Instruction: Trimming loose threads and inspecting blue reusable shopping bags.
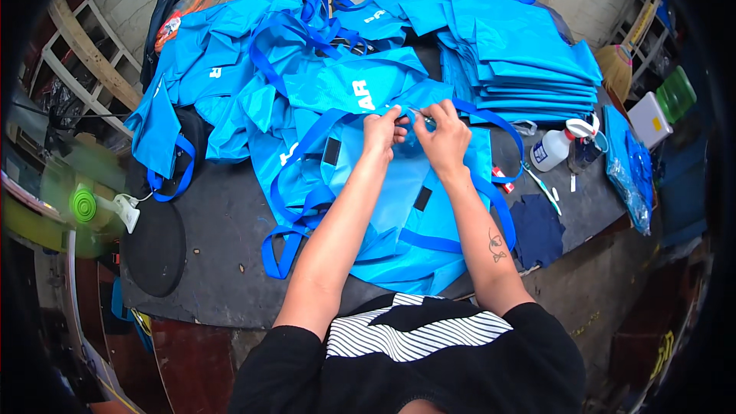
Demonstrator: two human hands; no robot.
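Currently left hand (381, 126) and right hand (443, 136) are both pinching the bright blue nylon tote bag (399, 207), small metal tool (421, 114) risking snagging fabric.

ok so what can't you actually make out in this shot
Head view only:
- What the right hand pinches: a thin metal tool, too small to identify.
- The exact spot worked on the blue bag: covered by the fingers of the left hand.
- Contents of the spray bottle: too small.
- Shelves at the left rim: bent and darkened by the fisheye edge.
- Lower layers of the folded stack: hidden by the bags on top.
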